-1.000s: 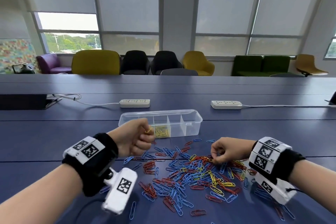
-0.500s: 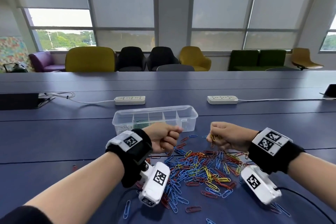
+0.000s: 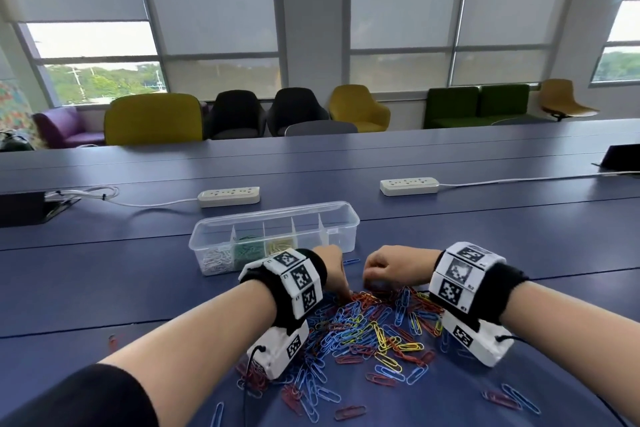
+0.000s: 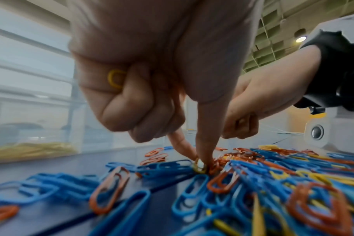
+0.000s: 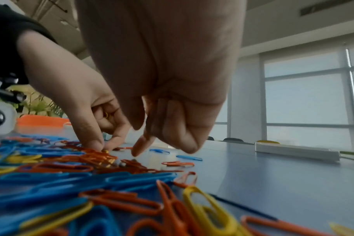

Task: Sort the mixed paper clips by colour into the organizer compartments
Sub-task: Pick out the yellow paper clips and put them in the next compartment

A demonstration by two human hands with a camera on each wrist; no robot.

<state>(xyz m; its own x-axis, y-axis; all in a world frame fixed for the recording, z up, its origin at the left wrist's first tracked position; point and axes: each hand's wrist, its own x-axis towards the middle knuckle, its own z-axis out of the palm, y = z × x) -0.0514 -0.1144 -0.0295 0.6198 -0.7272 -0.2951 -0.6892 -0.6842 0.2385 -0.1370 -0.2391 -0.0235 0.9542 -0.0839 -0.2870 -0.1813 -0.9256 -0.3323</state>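
A long blue bench (image 3: 104,288) under tall blinded windows (image 3: 207,3) carries scattered blue, red and yellow paper clips (image 3: 367,329). The left hand (image 4: 152,79) pinches a yellow clip (image 4: 199,166) in the pile, another yellow clip tucked in its curled fingers (image 4: 119,102); the right hand (image 5: 162,79) hovers loosely curled, holding nothing visible.

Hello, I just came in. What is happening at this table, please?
A person is sorting coloured paper clips from a loose pile on the blue table into a clear organizer. Its left compartments already hold white, green and yellow clips. The left hand pinches a yellow clip out of the pile, with another yellow one tucked in its curled fingers. The right hand hangs over the pile's far edge, fingers curled.
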